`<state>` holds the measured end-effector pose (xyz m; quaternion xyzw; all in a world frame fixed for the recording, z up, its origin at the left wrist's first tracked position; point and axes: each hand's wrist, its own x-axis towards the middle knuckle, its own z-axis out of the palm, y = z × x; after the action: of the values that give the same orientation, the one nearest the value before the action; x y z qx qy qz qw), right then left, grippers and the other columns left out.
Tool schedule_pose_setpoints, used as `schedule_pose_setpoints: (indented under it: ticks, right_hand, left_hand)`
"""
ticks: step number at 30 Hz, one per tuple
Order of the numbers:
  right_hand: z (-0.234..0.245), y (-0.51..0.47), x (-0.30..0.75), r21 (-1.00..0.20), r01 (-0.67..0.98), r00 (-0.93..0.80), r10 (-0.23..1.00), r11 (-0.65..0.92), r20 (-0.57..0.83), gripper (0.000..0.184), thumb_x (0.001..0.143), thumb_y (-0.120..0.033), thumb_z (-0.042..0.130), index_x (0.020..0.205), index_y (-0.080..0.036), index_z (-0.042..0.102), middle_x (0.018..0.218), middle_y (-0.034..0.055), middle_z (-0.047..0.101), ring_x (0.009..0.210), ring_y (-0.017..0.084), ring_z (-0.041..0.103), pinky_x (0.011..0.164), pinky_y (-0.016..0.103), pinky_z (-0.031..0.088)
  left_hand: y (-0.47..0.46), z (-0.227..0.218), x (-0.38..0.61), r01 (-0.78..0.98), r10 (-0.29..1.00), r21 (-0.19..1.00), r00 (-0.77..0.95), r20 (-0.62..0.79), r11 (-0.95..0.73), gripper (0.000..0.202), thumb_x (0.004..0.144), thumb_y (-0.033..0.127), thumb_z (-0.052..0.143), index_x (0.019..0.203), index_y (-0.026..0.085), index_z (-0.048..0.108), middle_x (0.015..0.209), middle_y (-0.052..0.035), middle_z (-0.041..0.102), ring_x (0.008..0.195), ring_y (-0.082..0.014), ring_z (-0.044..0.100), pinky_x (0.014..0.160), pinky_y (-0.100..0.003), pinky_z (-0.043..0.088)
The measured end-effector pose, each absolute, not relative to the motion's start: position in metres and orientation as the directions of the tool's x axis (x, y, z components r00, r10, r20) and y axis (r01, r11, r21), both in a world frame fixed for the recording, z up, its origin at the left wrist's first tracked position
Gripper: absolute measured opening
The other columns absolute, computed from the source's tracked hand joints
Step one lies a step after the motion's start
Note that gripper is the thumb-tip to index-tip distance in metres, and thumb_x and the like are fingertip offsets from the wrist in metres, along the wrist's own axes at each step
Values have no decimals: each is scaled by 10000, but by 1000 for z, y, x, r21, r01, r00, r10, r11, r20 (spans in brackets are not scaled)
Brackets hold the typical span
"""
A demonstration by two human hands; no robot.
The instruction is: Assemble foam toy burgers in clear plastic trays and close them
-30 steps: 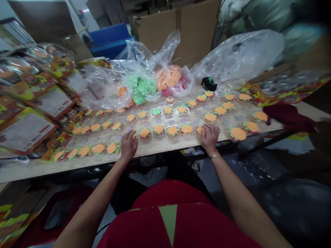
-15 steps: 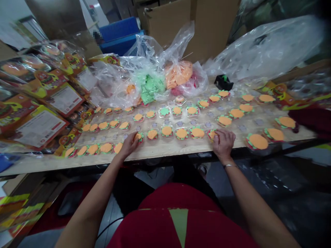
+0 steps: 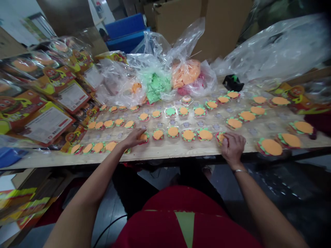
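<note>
A row of toy hamburgers with orange tops, green frilly leaves and red edges lies along the near side of the table (image 3: 160, 155). At the row's left end, my left hand (image 3: 133, 138) has its fingers curved over the left side of a toy hamburger (image 3: 144, 137). My right hand (image 3: 232, 145) is closed around the right side of another toy hamburger (image 3: 220, 137), its fingers bent. Between my hands sit several more, among them a middle toy hamburger (image 3: 173, 131). Further back, a green leaf piece (image 3: 171, 112) lies uncovered in a clear tray.
Packed boxes (image 3: 46, 124) are stacked at the left. Behind the rows lie clear bags of green pieces (image 3: 156, 84) and orange pieces (image 3: 186, 74), and a black tape dispenser (image 3: 233, 83). More toy hamburgers (image 3: 270, 147) stand at the right. A large cardboard box (image 3: 201, 31) rises behind.
The view has shifted, so most things appear further right. My left hand has moved slightly up and right against its toy hamburger. My right hand stays beside the same one.
</note>
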<state>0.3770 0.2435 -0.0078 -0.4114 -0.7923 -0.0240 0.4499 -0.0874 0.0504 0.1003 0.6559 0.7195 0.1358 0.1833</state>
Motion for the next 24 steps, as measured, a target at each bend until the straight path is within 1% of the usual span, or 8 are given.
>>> schedule_pose_setpoints:
  ticks: [3,7,10,15,18,20,22,24]
  right_hand:
    - [-10,244,377,-328,678,-256,630,657,733,232,880,-258,461,974,-145,640,1009,130,663,994,266,556,905,443,378]
    - [-11,246,377,-312,679,-264,618,665,741,232,887,-262,461,962,-143,646,993,122,671,968,253,562,887,418,382]
    - [-12,246,377,-317,677,-267,624,664,735,230,887,-258,458,948,-143,647,982,121,674,962,249,566,884,408,380]
    - [-13,246,377,-326,678,-270,636,659,723,213,880,-242,472,930,-141,652,969,125,678,947,250,576,869,406,389]
    - [-14,246,376,-321,681,-265,630,658,730,201,880,-235,481,921,-141,654,958,126,682,939,252,582,864,410,401]
    - [-13,245,376,-327,682,-261,635,655,727,196,878,-230,484,917,-141,654,952,129,683,933,257,586,862,420,405]
    - [-11,244,376,-340,679,-260,646,651,717,189,876,-225,484,917,-148,652,950,128,682,934,260,589,858,430,409]
    - [-10,244,376,-353,673,-260,655,650,710,181,876,-220,484,916,-160,649,954,123,681,939,260,590,860,436,415]
  left_hand:
    - [56,101,-89,904,994,415,-82,-74,105,491,682,454,679,1075,166,617,1101,-121,572,1077,-290,502,970,-435,392]
    - [57,102,-89,900,990,413,-117,-78,139,388,670,459,678,913,169,590,943,-66,553,920,-238,504,859,-388,435]
    - [57,106,-91,879,984,446,-121,-127,166,424,668,472,671,948,169,572,937,-58,569,859,-217,523,797,-354,447]
    - [62,119,-101,831,964,520,-69,-258,199,527,610,399,703,1087,203,594,1083,-63,621,957,-231,559,778,-302,440]
    - [66,125,-104,809,947,537,-73,-311,239,378,599,374,705,923,188,643,882,-19,634,809,-195,553,679,-269,411]
    - [67,127,-105,790,939,554,-81,-333,264,287,597,389,714,778,183,631,721,18,577,690,-156,506,609,-249,373]
    - [67,128,-106,760,935,583,-90,-343,287,284,588,407,730,680,181,586,633,41,508,617,-127,453,560,-237,339]
    - [64,129,-107,713,935,629,-108,-337,309,317,593,430,733,669,179,556,626,45,491,599,-117,441,547,-235,338]
